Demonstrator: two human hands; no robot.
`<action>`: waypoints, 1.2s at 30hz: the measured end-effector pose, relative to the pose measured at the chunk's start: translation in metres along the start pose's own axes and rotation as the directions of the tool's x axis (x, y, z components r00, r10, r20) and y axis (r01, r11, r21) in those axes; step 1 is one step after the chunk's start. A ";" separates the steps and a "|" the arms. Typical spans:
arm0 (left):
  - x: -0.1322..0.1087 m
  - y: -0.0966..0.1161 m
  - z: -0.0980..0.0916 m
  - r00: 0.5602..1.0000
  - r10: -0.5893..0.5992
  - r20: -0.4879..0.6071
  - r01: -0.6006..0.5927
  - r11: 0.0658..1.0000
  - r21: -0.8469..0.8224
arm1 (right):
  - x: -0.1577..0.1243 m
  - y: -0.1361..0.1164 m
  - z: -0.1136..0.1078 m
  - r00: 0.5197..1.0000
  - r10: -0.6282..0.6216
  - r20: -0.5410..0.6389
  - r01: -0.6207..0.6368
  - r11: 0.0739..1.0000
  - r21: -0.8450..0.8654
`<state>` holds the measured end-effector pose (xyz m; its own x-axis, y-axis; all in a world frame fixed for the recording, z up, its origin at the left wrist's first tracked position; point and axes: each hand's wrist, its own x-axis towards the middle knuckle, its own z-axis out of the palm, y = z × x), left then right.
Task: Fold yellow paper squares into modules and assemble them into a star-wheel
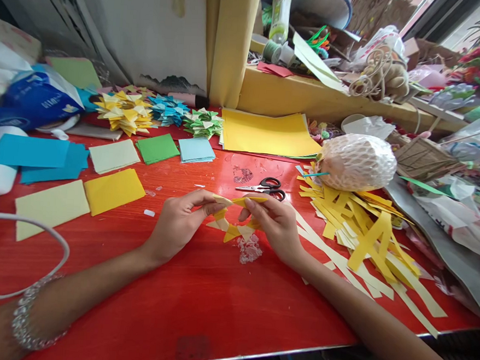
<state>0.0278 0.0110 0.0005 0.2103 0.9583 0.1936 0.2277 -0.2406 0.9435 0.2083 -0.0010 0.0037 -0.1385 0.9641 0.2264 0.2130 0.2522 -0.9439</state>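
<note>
Between my hands, above the red table, hangs a curved chain of folded yellow and cream paper (231, 233). My left hand (182, 220) pinches a cream end of it between thumb and fingers. The other end, yellow, is held in the fingertips of my right hand (276, 223). The two ends meet or nearly meet at the top. Just behind my right hand lie scissors (263, 189) with black handles. A crumpled clear scrap (249, 249) rests on the table below the chain.
Yellow and cream strips (363, 238) spread at the right, beside a net-wrapped bundle (358, 162). Stacks of coloured paper (115, 191) lie at the left. Finished-looking paper rings (125, 111) and large yellow sheets (268, 132) stand behind. A white cable (60, 244) curves near my left forearm.
</note>
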 end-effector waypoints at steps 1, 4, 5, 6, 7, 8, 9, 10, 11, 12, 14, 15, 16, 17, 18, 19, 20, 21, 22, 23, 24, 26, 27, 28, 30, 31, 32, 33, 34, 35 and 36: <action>0.000 0.000 0.000 1.000 0.001 -0.004 -0.001 1.000 0.006 | 0.000 0.000 0.000 1.000 -0.006 0.003 0.006 1.000 -0.009; 0.000 0.000 0.000 1.000 0.001 -0.011 -0.001 0.999 0.037 | 0.001 0.000 0.000 1.000 -0.023 0.002 0.023 0.999 -0.045; 0.000 0.001 0.000 1.000 0.001 -0.009 -0.001 0.999 0.046 | 0.001 -0.001 0.000 1.000 -0.027 0.000 0.027 0.998 -0.052; 0.000 0.001 0.000 1.000 0.002 -0.006 -0.002 0.999 0.051 | 0.002 -0.001 0.000 1.000 -0.029 -0.001 0.029 0.998 -0.054; 0.000 0.001 0.000 1.000 0.005 -0.004 -0.005 0.999 0.051 | 0.002 -0.001 0.000 1.000 -0.029 -0.001 0.029 0.998 -0.051; 0.000 0.001 0.000 1.000 0.008 -0.004 -0.008 0.999 0.049 | 0.002 -0.001 0.000 1.000 -0.026 0.001 0.026 0.999 -0.043; 0.000 0.001 0.000 1.000 0.009 -0.005 -0.009 0.999 0.048 | 0.001 -0.001 0.000 1.000 -0.023 0.004 0.023 0.999 -0.036; 0.000 0.001 0.000 1.000 0.009 -0.007 -0.009 0.999 0.048 | 0.001 -0.001 0.000 1.000 -0.022 0.006 0.022 0.999 -0.035; -0.001 0.001 0.000 1.000 0.008 -0.010 -0.007 0.999 0.050 | 0.001 0.000 -0.001 1.000 -0.022 0.007 0.022 0.999 -0.039; -0.001 0.000 0.000 1.000 0.007 -0.012 -0.006 0.999 0.054 | 0.000 0.000 -0.001 1.000 -0.025 0.006 0.025 0.999 -0.045; -0.001 0.000 0.001 1.000 0.007 -0.014 -0.006 0.998 0.056 | 0.000 0.001 -0.001 0.999 -0.036 0.008 0.037 0.998 -0.059; 0.000 0.000 0.001 1.000 0.009 -0.015 -0.008 0.999 0.053 | 0.000 0.001 -0.001 0.999 -0.048 0.011 0.049 0.997 -0.067; 0.000 0.000 0.001 1.000 0.009 -0.013 -0.009 0.999 0.048 | 0.000 0.002 -0.001 0.998 -0.062 0.016 0.063 0.995 -0.077; 0.000 0.000 0.001 1.000 0.009 -0.009 -0.009 0.999 0.044 | -0.001 0.002 -0.002 0.997 -0.078 0.021 0.079 0.993 -0.092; 0.000 0.000 0.001 1.000 0.009 -0.006 -0.009 0.999 0.041 | -0.001 0.002 -0.002 0.995 -0.094 0.024 0.096 0.989 -0.111; 0.000 0.000 0.001 1.000 0.009 -0.002 -0.009 0.999 0.040 | -0.001 0.002 -0.002 0.993 -0.112 0.026 0.114 0.985 -0.131; 0.000 0.001 0.000 1.000 0.010 0.002 -0.010 0.999 0.041 | -0.002 0.002 -0.002 0.991 -0.129 0.027 0.132 0.980 -0.150; 0.000 0.001 0.000 1.000 0.010 0.005 -0.010 0.999 0.042 | -0.002 0.003 -0.002 0.989 -0.146 0.027 0.149 0.975 -0.167; 0.000 0.001 0.000 1.000 0.010 0.004 -0.010 0.999 0.044 | -0.002 0.003 -0.002 0.986 -0.162 0.027 0.165 0.969 -0.183; 0.000 0.001 0.000 1.000 0.010 0.002 -0.011 0.999 0.047 | -0.003 0.003 -0.002 0.984 -0.178 0.028 0.180 0.964 -0.197; 0.000 0.001 0.000 1.000 0.010 0.000 -0.010 0.999 0.049 | -0.003 0.003 -0.002 0.981 -0.191 0.028 0.192 0.959 -0.208; 0.000 0.001 0.000 1.000 0.008 -0.004 -0.008 0.998 0.054 | -0.003 0.003 -0.002 0.978 -0.207 0.028 0.208 0.953 -0.223; 0.000 0.001 0.000 1.000 0.008 -0.004 -0.008 0.998 0.057 | -0.003 0.003 -0.002 0.977 -0.212 0.029 0.213 0.950 -0.228; 0.000 0.001 0.000 1.000 0.009 -0.001 -0.009 0.998 0.060 | -0.003 0.003 -0.002 0.976 -0.218 0.031 0.219 0.948 -0.231; 0.000 0.000 0.000 1.000 0.012 -0.001 -0.011 0.997 0.072 | -0.003 0.003 -0.002 0.972 -0.229 0.045 0.234 0.943 -0.239; 0.000 0.000 0.000 1.000 0.014 -0.002 -0.014 0.997 0.079 | -0.003 0.003 -0.002 0.970 -0.237 0.054 0.243 0.940 -0.240; 0.000 0.000 0.000 1.000 0.017 -0.004 -0.017 0.996 0.085 | -0.003 0.002 -0.002 0.968 -0.245 0.063 0.253 0.937 -0.240; 0.000 -0.001 0.000 1.000 0.020 -0.006 -0.020 0.996 0.088 | -0.003 0.002 -0.002 0.965 -0.251 0.070 0.261 0.936 -0.238; 0.000 -0.001 0.000 1.000 0.024 -0.008 -0.023 0.996 0.088 | -0.003 0.002 -0.002 0.965 -0.254 0.071 0.263 0.936 -0.234; 0.000 -0.001 0.000 1.000 0.027 -0.008 -0.026 0.996 0.084 | -0.002 0.002 -0.002 0.966 -0.249 0.066 0.258 0.939 -0.228; 0.000 -0.001 0.001 1.000 0.028 -0.008 -0.028 0.997 0.078 | -0.002 0.002 -0.002 0.970 -0.238 0.056 0.244 0.945 -0.219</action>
<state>0.0280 0.0111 -0.0008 0.2091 0.9523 0.2223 0.2949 -0.2782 0.9142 0.2110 -0.0024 0.0014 -0.2395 0.8702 0.4305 0.3787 0.4920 -0.7839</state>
